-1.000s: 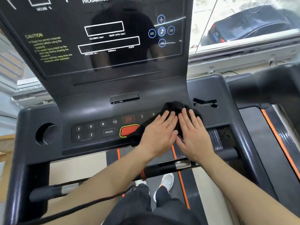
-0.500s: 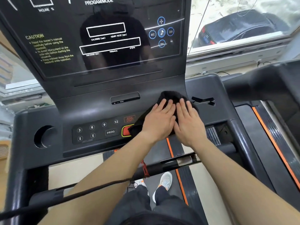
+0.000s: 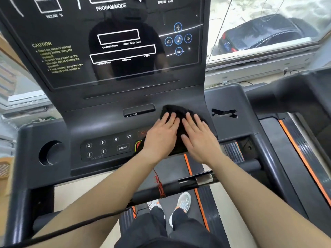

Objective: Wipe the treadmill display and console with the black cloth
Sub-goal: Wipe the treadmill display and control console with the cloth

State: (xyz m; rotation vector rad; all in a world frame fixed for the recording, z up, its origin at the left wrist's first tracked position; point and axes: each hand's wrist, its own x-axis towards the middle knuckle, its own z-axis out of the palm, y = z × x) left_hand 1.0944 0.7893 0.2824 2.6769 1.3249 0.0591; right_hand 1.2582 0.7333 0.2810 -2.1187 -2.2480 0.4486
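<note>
The black cloth point(image 3: 176, 111) lies crumpled on the dark treadmill console point(image 3: 107, 122), just right of a small port recess point(image 3: 138, 110). My left hand point(image 3: 161, 136) and my right hand point(image 3: 198, 140) press flat on it side by side, fingers stretched forward, holding it against the surface. The cloth and my left hand cover most of the red stop button point(image 3: 137, 145) and the right-hand keys. The glossy display point(image 3: 125, 42) rises behind, with white outlines and a yellow caution text.
Number keys and a PROG key point(image 3: 123, 148) sit left of my hands, and a round cup holder point(image 3: 52, 153) lies at the far left. A crossbar point(image 3: 197, 181) runs below my wrists. A second treadmill point(image 3: 304, 140) stands to the right, under a window.
Both hands have slid the cloth forward and up the console toward the base of the display. The red button is now mostly covered.
</note>
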